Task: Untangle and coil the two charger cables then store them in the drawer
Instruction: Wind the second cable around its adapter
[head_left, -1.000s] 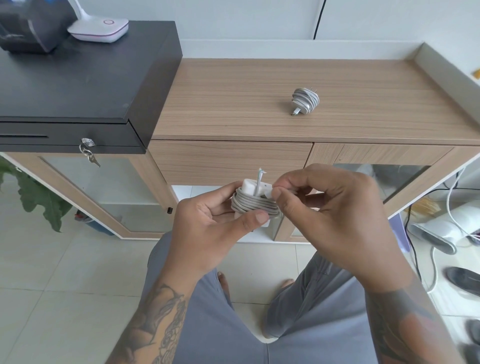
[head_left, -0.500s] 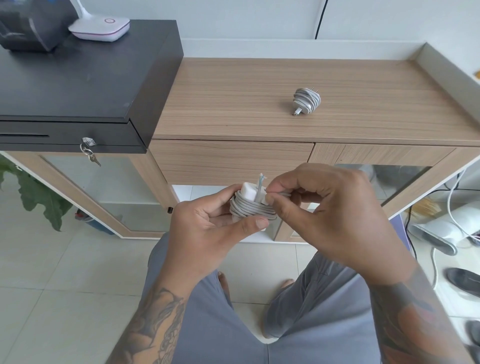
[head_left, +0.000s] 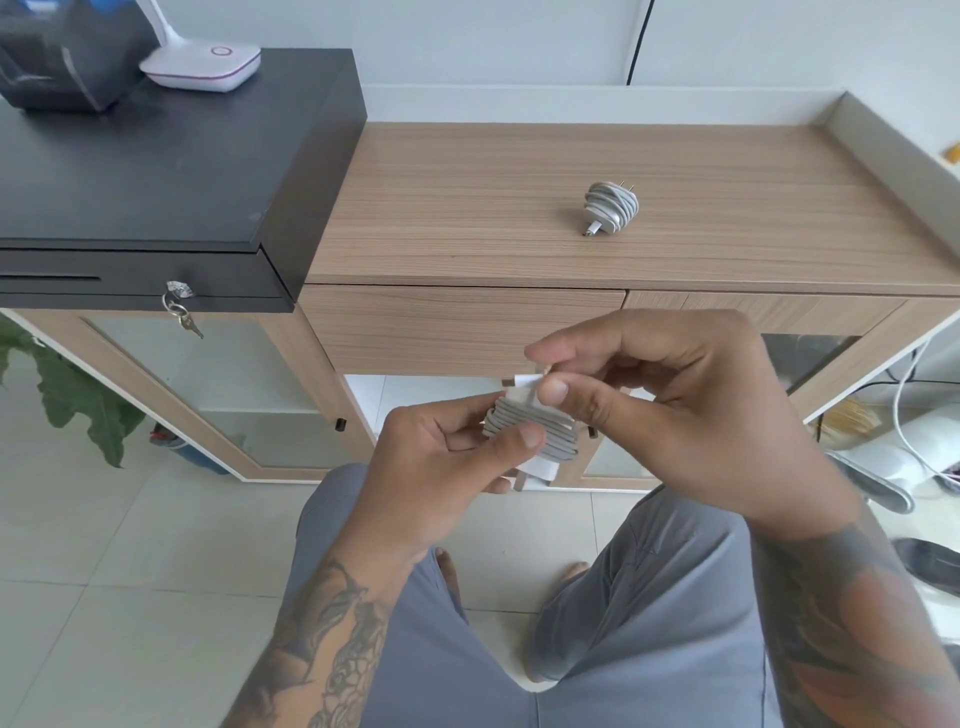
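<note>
Change: A second ago we saw the cable end sticking straight up from the charger. Now our right hand (head_left: 691, 410) has bent it over and pinches it at the top of the bundle.
Left hand: Our left hand (head_left: 441, 467) is clamped around the charger in our hands (head_left: 530, 436), thumb pressed on the wound cable.
Right hand: Thumb and first finger are squeezed together on the cable end.
Where the held charger is: In the air in front of the drawer (head_left: 457, 327), not touching it. Its white plug block pokes out below the gray coils.
Where the other charger is: The charger on the cabinet (head_left: 610, 208) lies already wound up on the wooden top (head_left: 467, 208), well apart from our hands. Its two metal prongs point away from us.
Drawer: It is closed.
Writing: We see no words we can read on anything.
Count: Two chargers, two hands, one drawer, one black box (head_left: 156, 166) with keys (head_left: 182, 312) hanging from its lock, and one white lamp base (head_left: 202, 65) on top of it.
</note>
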